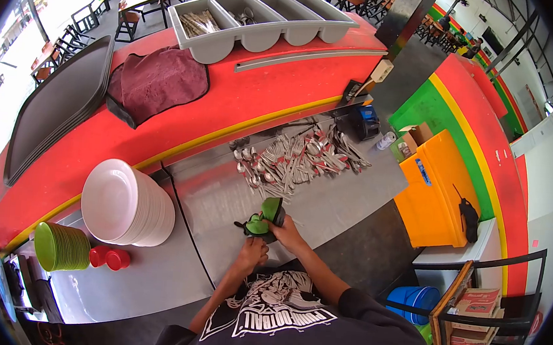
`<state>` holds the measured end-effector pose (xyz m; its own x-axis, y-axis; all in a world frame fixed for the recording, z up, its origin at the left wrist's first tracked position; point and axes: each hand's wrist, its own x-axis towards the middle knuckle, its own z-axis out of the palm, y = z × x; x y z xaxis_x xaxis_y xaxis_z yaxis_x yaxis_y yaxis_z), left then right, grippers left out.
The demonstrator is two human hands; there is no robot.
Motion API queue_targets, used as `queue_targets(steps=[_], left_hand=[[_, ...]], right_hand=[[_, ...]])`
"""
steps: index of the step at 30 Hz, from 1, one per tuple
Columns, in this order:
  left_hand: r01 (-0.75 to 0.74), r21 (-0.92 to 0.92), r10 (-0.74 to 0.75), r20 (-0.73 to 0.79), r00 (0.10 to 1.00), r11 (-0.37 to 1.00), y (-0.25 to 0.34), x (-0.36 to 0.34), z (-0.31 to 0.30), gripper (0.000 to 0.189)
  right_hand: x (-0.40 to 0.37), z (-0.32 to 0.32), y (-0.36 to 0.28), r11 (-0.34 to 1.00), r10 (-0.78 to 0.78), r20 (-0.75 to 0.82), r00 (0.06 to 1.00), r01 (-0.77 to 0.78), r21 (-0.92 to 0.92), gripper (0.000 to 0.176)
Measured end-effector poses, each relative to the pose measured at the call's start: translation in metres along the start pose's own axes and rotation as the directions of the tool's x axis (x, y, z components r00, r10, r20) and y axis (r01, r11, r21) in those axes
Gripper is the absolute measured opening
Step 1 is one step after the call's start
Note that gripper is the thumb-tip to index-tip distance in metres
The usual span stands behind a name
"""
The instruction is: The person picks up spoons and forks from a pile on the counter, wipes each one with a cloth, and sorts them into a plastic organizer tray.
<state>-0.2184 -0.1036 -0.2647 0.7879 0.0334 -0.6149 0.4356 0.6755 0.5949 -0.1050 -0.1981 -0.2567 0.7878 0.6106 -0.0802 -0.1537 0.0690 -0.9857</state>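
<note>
A green and black item, perhaps a cap or pouch, is held in front of my chest at the steel counter's edge. My right hand grips its right side. Below it, my left hand is closed near a dark strap or edge of the item; what its fingers pinch is too small to tell. Beyond my hands, a large pile of spoons, forks and knives lies spread on the steel counter.
On the red ledge sit a grey cutlery bin, a maroon cloth and dark trays. White plates, green plates and red cups stand left. An orange container is right.
</note>
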Motion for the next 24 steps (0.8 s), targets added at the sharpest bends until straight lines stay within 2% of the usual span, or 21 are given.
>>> queue_targets(steps=[3, 5, 7, 8, 11, 12, 15, 16, 18, 19, 20, 23, 24], left_hand=[[-0.017, 0.04, 0.018, -0.015, 1.0, 0.999, -0.002, -0.002, 0.004, 0.031], [-0.026, 0.044, 0.027, -0.026, 0.999, 0.999, 0.007, -0.011, 0.017, 0.031], [0.003, -0.01, -0.004, -0.02, 1.0, 1.0, 0.015, -0.016, 0.025, 0.033], [0.016, -0.036, -0.017, -0.016, 1.0, 0.999, 0.018, -0.016, 0.027, 0.033], [0.002, -0.059, -0.002, 0.005, 1.0, 0.998, 0.023, -0.013, 0.021, 0.04], [-0.026, -0.089, 0.03, 0.04, 0.999, 0.996, 0.025, -0.016, 0.02, 0.044], [-0.057, -0.198, 0.081, 0.117, 0.99, 0.979, 0.027, -0.02, 0.012, 0.047], [-0.062, -0.209, 0.086, 0.107, 0.991, 0.976, 0.029, -0.021, 0.011, 0.047], [-0.069, -0.229, 0.091, 0.087, 0.992, 0.971, 0.033, -0.021, 0.009, 0.048], [-0.056, -0.221, 0.078, 0.092, 0.993, 0.974, 0.033, -0.02, 0.008, 0.048], [-0.042, -0.213, 0.064, 0.097, 0.993, 0.976, 0.031, -0.018, 0.008, 0.049], [-0.062, -0.166, 0.08, 0.105, 0.991, 0.984, 0.027, -0.017, 0.006, 0.05], [-0.08, -0.145, 0.095, 0.105, 0.99, 0.986, 0.026, -0.018, 0.005, 0.051]], right_hand=[[0.001, 0.0, 0.007, 0.972, -0.05, -0.043, 0.998, 0.039, -0.231, 0.018], [0.004, 0.004, 0.005, 0.905, -0.121, -0.094, 0.988, 0.072, -0.418, 0.02], [0.007, 0.008, 0.003, 0.912, 0.014, -0.176, 0.984, -0.085, -0.401, 0.021], [0.009, 0.01, 0.003, 0.907, 0.079, -0.217, 0.973, -0.161, -0.389, 0.021], [0.016, 0.015, 0.016, 0.991, 0.058, -0.357, 0.932, -0.096, -0.09, 0.021], [0.019, 0.017, 0.016, 0.991, 0.132, -0.461, 0.878, -0.108, 0.078, 0.021], [0.027, -0.002, 0.005, 0.971, 0.224, -0.471, 0.853, -0.156, 0.18, 0.025], [0.026, -0.009, 0.011, 0.961, 0.231, -0.376, 0.897, -0.15, 0.233, 0.028], [0.014, -0.013, 0.002, 0.92, 0.341, -0.131, 0.931, -0.303, 0.247, 0.028], [0.007, -0.01, -0.01, 0.895, 0.39, -0.006, 0.921, -0.378, 0.238, 0.029], [0.0, -0.001, -0.014, 0.922, 0.353, 0.072, 0.933, -0.36, 0.139, 0.03], [-0.012, 0.011, -0.021, 0.924, 0.378, 0.193, 0.905, -0.381, -0.024, 0.033], [-0.011, 0.012, -0.023, 0.929, 0.363, 0.188, 0.913, -0.37, 0.004, 0.031]])
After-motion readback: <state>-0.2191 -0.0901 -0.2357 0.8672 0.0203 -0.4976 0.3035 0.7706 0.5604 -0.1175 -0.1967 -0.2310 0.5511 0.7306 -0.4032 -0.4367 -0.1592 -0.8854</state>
